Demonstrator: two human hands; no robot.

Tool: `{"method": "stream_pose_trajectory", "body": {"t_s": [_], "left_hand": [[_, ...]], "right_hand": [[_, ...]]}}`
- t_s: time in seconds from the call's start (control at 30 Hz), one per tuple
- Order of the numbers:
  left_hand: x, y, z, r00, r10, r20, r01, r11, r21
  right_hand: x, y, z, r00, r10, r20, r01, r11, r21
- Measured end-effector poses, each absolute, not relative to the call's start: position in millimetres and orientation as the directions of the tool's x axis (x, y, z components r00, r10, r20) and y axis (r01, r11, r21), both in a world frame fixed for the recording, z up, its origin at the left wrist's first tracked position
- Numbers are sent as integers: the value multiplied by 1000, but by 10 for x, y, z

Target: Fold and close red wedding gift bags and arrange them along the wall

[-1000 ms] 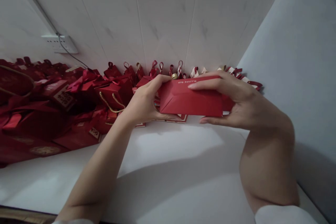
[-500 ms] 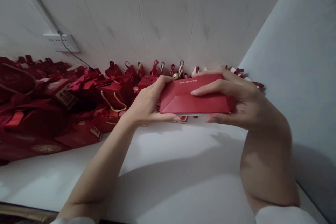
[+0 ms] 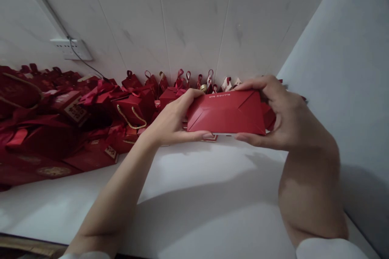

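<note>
Between my two hands a red paper gift box (image 3: 225, 113) is held up above the white tabletop, its folded bottom panel facing me. Small pale print runs along the panel's upper edge. My left hand (image 3: 176, 119) grips the left end, thumb along the lower edge and fingers over the top corner. At the right end my right hand (image 3: 282, 113) holds the box with its thumb below and fingers along the upper edge. The far side of the box is hidden.
Many red gift boxes (image 3: 91, 153) crowd the left side, among them a bag with a gold rope handle (image 3: 132, 119). Small tags with ribbon loops (image 3: 209, 81) line the tiled wall. A power socket (image 3: 71, 49) with a cable is on that wall; a pale panel (image 3: 349, 89) stands at right.
My right index finger has lifted off the bottom panel to the box's upper edge. The folded panel now shows flatter and more fully. My left hand has barely moved.
</note>
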State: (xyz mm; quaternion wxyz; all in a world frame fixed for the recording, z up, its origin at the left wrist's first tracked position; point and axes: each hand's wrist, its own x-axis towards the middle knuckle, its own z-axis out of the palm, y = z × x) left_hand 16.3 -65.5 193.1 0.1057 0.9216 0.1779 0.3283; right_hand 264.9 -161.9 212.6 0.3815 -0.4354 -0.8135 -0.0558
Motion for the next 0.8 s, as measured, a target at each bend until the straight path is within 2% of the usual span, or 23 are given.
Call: {"method": "stream_pose_trajectory", "body": {"t_s": [0.13,0.33,0.4,0.6,0.73,0.8], "left_hand": [[179,-691,1956,754,420,504,304,-905,299],[274,-883,1999,802,500,328,490,-864,119],[296,-932,1999,796,524,305,516,-849,112],[145,-824,2051,760,583,286,508,-808,297],[-10,-692,2074,774,568,280,392,-777,494],[-28,-673,2060,791,555,256,362,-763,535]], "right_hand": [[2652,-1656,2154,-341,679,651,782,589,-205],[2558,-1624,2123,-421,752,507,810,563,-162],[2481,-1593,2090,-446,759,474,814,564,-139],[2416,-1511,2039,-464,728,505,761,619,-193],[2531,-1527,2075,-412,773,481,785,570,-242],[2553,-1541,2086,-406,779,479,789,563,-246]]}}
